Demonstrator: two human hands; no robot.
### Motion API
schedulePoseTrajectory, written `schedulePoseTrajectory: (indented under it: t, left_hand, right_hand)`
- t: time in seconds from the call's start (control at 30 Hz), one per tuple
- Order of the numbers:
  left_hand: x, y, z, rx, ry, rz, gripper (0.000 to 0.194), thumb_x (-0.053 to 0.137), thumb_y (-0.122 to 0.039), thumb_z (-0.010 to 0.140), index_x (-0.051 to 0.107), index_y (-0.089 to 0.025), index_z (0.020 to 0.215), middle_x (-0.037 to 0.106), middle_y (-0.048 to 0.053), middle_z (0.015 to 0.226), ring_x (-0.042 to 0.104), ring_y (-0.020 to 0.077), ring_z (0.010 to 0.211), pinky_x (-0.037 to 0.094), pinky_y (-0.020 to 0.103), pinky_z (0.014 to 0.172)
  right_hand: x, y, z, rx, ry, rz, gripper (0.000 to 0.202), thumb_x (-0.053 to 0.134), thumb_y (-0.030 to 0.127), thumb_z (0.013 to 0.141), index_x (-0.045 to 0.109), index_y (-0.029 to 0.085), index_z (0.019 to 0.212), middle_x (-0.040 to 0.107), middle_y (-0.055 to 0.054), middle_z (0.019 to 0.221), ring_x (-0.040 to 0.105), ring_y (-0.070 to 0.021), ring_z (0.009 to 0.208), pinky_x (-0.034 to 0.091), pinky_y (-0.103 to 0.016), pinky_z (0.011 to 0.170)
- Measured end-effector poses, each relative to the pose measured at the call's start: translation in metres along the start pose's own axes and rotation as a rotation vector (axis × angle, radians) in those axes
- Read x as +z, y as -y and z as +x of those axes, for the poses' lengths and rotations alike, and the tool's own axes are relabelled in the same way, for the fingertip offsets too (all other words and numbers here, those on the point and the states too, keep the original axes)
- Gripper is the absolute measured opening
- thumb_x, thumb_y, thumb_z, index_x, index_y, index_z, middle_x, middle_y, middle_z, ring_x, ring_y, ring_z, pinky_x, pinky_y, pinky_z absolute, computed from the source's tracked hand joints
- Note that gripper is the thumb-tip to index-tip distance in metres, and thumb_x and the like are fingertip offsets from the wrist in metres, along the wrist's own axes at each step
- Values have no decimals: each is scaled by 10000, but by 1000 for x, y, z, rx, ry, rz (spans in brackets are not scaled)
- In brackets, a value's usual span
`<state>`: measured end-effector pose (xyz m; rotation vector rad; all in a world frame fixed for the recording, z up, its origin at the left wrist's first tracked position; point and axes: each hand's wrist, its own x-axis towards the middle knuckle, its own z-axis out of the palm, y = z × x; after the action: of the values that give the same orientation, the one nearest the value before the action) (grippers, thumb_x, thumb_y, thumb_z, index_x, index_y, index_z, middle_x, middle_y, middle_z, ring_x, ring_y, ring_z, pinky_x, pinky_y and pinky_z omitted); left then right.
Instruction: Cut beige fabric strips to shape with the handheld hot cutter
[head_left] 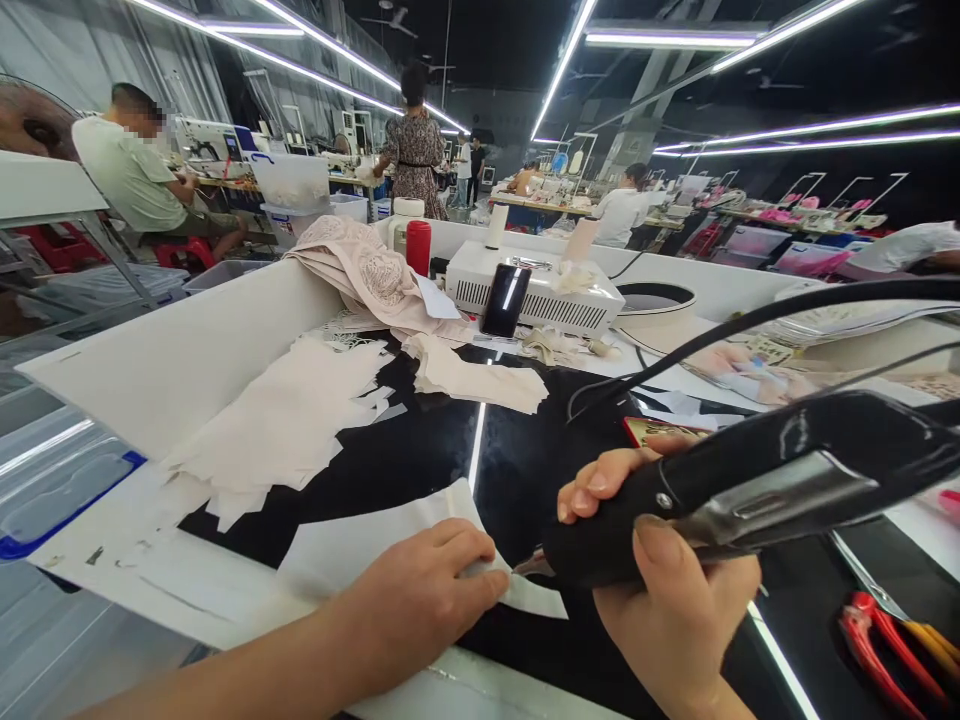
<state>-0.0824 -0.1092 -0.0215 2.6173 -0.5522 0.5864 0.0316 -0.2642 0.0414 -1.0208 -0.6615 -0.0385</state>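
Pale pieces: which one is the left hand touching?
The front piece, under the left hand; the left pile and the middle pieces lie farther back, untouched.

The left hand (431, 600) covers part of the white piece (360, 550). The black handheld tool (720, 490) runs off the right edge and hides some of the right hand (675, 610). Two distant standing people (476, 170) are too small to make out clearly.
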Motion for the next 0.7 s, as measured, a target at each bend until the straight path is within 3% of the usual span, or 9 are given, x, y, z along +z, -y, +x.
schedulePoseTrajectory:
  t: [0.27,0.5,0.7]
  left_hand:
    - [0,1,-3,-34,3,24,217,536,-70,1032,700,-191,1108,637,106,1132,637,241,1046,607,325,875]
    - [-2,2,-2,-48,25,8,210,538,-115,1056,703,-207,1148,622,99,1116,638,236,1007,611,336,843]
    - [-4,2,-3,-68,36,-6,207,589,-104,1029,707,-213,1160,619,96,1133,634,234,1015,609,332,859]
  right_hand:
    - [5,-4,5,-34,-21,13,367,837,391,889,640,276,1177,663,31,838,624,-136,678,588,-288,628]
    - [7,-10,5,-2,-7,3,332,803,342,926,627,287,1201,675,29,867,649,-138,696,595,-297,648]
    - [12,-12,8,-23,-22,11,383,824,404,899,617,284,1199,655,32,856,640,-147,682,587,-308,639]
